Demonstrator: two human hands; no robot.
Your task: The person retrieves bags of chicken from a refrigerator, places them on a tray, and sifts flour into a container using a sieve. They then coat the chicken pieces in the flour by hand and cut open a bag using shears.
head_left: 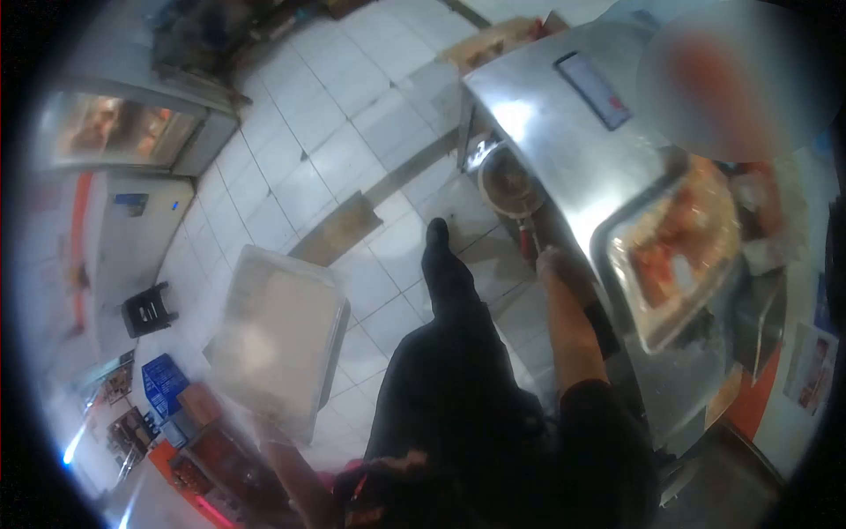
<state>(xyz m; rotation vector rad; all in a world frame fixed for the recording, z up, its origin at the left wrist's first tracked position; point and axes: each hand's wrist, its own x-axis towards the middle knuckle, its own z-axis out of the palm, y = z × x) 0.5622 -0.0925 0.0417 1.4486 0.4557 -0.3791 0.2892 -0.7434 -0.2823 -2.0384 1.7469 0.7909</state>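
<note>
At the lower left is a large translucent plastic tub with pale, flour-like powder in it. My left hand is at the tub's near edge and appears closed on its rim; the fingers are mostly hidden. My right arm reaches forward beside the steel counter. My right hand is closed at the end of the red handle of a round sieve, just below the counter's edge. Blur hides the exact finger contact.
The steel counter on the right carries a metal tray with plastic-wrapped food. A flattened cardboard strip lies on the tiled floor. A black stool, a blue box and a display case are at left.
</note>
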